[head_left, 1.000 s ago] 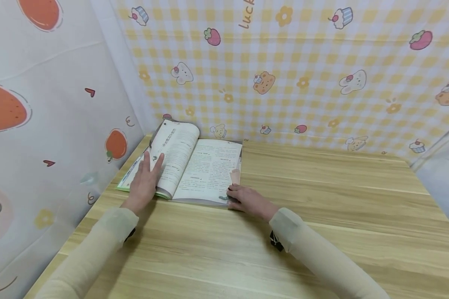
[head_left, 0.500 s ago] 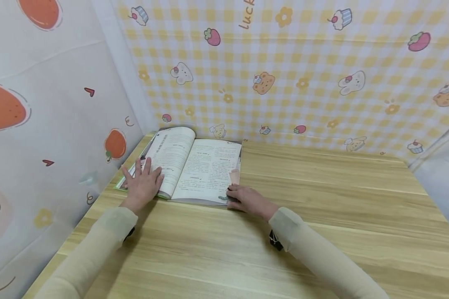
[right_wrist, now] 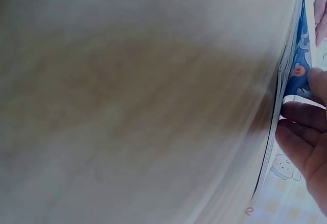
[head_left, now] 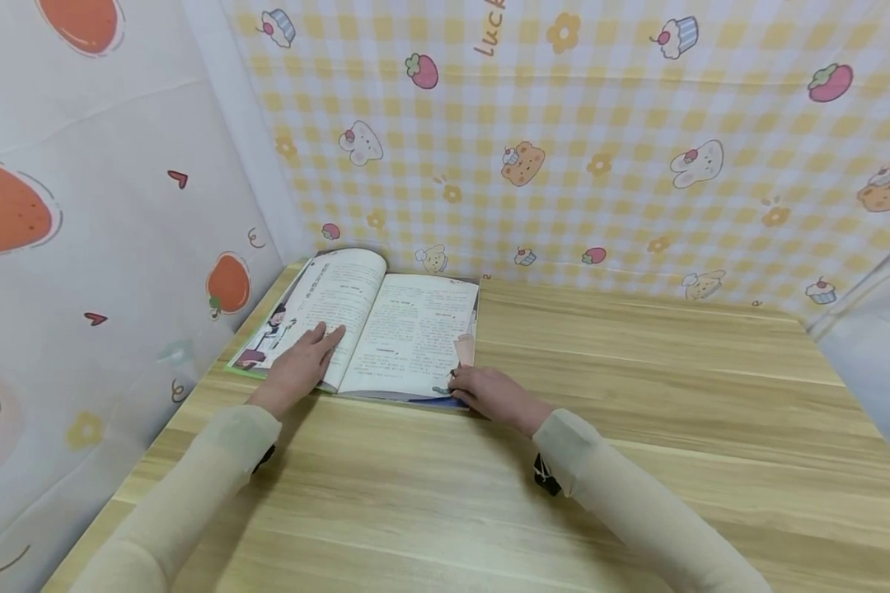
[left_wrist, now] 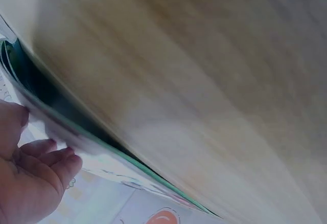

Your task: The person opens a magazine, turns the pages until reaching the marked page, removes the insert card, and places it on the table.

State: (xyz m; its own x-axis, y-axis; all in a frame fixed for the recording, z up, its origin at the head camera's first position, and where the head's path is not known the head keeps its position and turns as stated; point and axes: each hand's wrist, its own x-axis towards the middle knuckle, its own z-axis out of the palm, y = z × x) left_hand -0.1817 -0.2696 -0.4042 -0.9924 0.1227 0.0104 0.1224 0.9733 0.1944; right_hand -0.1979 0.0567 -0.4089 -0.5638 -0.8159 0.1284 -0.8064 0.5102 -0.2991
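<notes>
An open book (head_left: 417, 329) with printed text and small drawings lies on the wooden table, its left pages bulging up near the spine. My left hand (head_left: 297, 372) rests on the lower part of the left-hand page, fingers extended. In the left wrist view, that hand (left_wrist: 36, 173) shows beside the book's green cover edge (left_wrist: 145, 170). At the lower right corner, my right hand (head_left: 493, 397) pinches the right-hand page between thumb and fingers. Under that lifted page, a strip of a blue page (head_left: 445, 402) shows. From the right wrist, the blue page (right_wrist: 301, 50) appears beside the thumb.
The wooden table (head_left: 638, 395) extends to the right and in front of the book. Behind it hangs a yellow checked cloth (head_left: 564, 206) with cartoon prints. A white cloth (head_left: 119, 247) with orange fruit prints stands along the left side.
My left hand has shifted right on the left-hand page, uncovering a drawing at its outer side. The left pages have settled lower. At the right corner the page has lifted, exposing blue beneath.
</notes>
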